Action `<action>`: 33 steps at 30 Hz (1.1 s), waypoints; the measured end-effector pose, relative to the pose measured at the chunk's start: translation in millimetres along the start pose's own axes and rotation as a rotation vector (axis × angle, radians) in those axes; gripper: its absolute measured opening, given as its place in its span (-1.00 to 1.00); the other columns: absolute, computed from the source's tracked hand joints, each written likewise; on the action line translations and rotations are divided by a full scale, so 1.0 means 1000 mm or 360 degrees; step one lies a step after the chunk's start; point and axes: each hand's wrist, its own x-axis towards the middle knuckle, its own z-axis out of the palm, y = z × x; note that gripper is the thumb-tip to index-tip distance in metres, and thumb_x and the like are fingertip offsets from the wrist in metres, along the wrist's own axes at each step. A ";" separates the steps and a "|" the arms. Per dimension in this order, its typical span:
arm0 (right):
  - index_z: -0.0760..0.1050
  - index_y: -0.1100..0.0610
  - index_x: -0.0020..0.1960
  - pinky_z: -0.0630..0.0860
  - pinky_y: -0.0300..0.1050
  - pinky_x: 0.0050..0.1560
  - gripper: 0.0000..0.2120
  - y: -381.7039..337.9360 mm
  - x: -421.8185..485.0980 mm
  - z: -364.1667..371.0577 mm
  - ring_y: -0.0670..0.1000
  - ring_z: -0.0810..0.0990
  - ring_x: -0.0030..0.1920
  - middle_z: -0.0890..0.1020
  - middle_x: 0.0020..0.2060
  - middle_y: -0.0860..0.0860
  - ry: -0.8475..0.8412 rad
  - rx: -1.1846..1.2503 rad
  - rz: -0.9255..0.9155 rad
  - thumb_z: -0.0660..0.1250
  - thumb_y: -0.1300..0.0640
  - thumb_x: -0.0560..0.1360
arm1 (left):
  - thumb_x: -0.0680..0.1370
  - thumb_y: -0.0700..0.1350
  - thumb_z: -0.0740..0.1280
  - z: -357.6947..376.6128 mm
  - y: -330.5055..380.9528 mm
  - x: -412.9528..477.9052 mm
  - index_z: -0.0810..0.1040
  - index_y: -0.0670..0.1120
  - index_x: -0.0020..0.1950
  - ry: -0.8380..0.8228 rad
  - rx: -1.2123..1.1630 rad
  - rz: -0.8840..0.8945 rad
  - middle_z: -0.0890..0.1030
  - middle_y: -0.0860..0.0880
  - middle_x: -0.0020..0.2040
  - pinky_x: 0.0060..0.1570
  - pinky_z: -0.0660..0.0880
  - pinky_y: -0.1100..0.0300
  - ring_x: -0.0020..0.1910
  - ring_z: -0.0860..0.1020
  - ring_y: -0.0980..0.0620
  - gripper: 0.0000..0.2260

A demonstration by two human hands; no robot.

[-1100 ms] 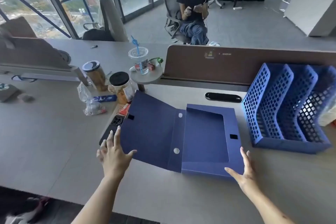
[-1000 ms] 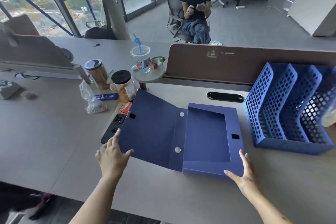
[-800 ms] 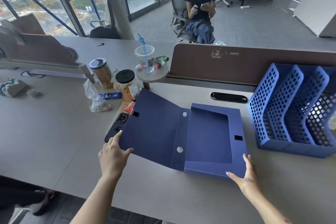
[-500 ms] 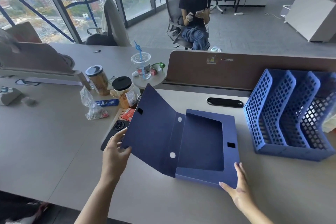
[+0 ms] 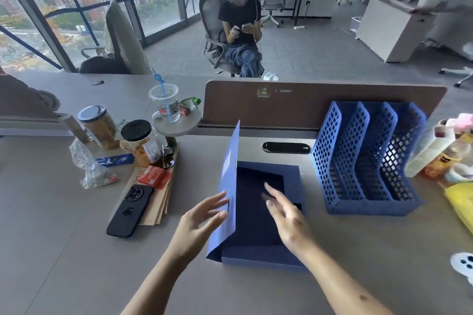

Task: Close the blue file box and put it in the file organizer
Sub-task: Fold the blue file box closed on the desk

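Blue file box [image 5: 266, 215] lying on surface [image 5: 64, 250], lid standing upright; left hand [image 5: 197, 222] spread against lid, right hand [image 5: 286, 215] spread above tray, beside file organizer [image 5: 368, 161].

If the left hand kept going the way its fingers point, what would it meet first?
The left hand points rightward with its fingertips against the raised lid of the blue file box, so it would likely press the lid first. Depth beyond that is unclear.

Dark blue file box [image 5: 258, 212], paler on its lid; blue lattice-patterned file organizer [image 5: 366, 158]; black phone [image 5: 129, 212]; grey desk [image 5: 51, 225].
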 end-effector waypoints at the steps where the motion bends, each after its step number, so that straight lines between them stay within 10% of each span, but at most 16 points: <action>1: 0.24 -0.25 0.45 0.30 -0.63 0.07 -0.57 -0.007 0.002 0.001 -0.54 0.39 0.13 0.47 0.23 -0.31 -0.0031 0.0016 -0.0024 0.13 -0.05 0.60 | 0.39 0.24 0.41 0.006 -0.006 0.009 0.50 0.19 0.34 0.0010 0.0065 -0.0016 0.64 0.20 0.22 0.29 0.48 0.03 0.20 0.58 0.20 -0.47; 6: 0.04 -0.30 0.49 0.17 -0.28 0.31 -0.45 -0.020 0.020 0.006 -0.31 0.29 0.35 0.31 0.31 -0.38 -0.0002 0.0039 -0.0048 0.17 -0.11 0.57 | 0.33 0.28 0.49 0.029 -0.034 0.054 0.25 0.18 0.51 0.0029 0.0392 -0.0162 0.35 0.22 0.46 0.36 0.27 0.22 0.44 0.31 0.22 -0.19; 11: 0.06 -0.17 0.53 0.31 -0.54 0.16 -0.35 0.000 0.018 -0.006 -0.17 0.25 0.45 0.19 0.39 -0.37 0.0153 -0.0102 0.0010 0.23 0.18 0.55 | 0.02 0.58 0.37 0.047 -0.061 0.079 -0.07 0.22 0.57 0.0005 0.0596 -0.0598 -0.04 0.06 0.63 0.53 -0.04 -0.14 0.59 -0.08 -0.08 0.23; 14: 0.06 -0.17 0.53 0.44 -0.06 0.25 -0.32 0.016 0.013 -0.016 0.16 0.39 0.33 0.22 0.35 -0.40 0.0215 -0.0167 0.0096 0.20 0.25 0.54 | -0.12 0.60 0.35 0.059 -0.062 0.084 -0.22 0.24 0.55 -0.0061 0.0598 -0.0789 -0.21 0.01 0.62 0.49 -0.11 -0.22 0.57 -0.20 -0.23 0.37; 21: 0.06 -0.05 0.54 0.21 -0.32 0.27 -0.35 0.056 0.008 -0.033 -0.14 0.21 0.47 0.24 0.44 -0.22 0.0321 -0.0124 0.0340 0.23 0.24 0.55 | -0.09 0.55 0.39 0.092 -0.064 0.089 -0.18 0.29 0.54 -0.0151 0.0695 -0.0849 -0.20 0.07 0.61 0.48 0.05 -0.11 0.56 -0.07 -0.19 0.32; 26: 0.18 -0.09 0.48 0.36 -0.65 -0.16 -0.35 0.073 0.007 -0.042 -0.32 0.48 0.04 0.34 0.29 -0.24 0.0344 -0.0023 0.0508 0.30 0.30 0.50 | -0.01 0.52 0.43 0.105 -0.070 0.086 -0.10 0.38 0.50 -0.0065 0.0891 -0.0834 -0.26 0.12 0.59 0.43 0.14 -0.13 0.51 0.03 -0.20 0.19; 33: 0.16 -0.18 0.49 0.44 -0.22 0.10 -0.26 0.097 0.009 -0.043 -0.05 0.52 0.15 0.44 0.33 -0.16 0.0330 0.0131 0.0781 0.36 0.26 0.46 | 0.03 0.55 0.38 0.121 -0.078 0.083 -0.15 0.38 0.49 -0.0010 0.1115 -0.0787 -0.31 0.04 0.59 0.41 0.10 -0.13 0.51 -0.01 -0.24 0.16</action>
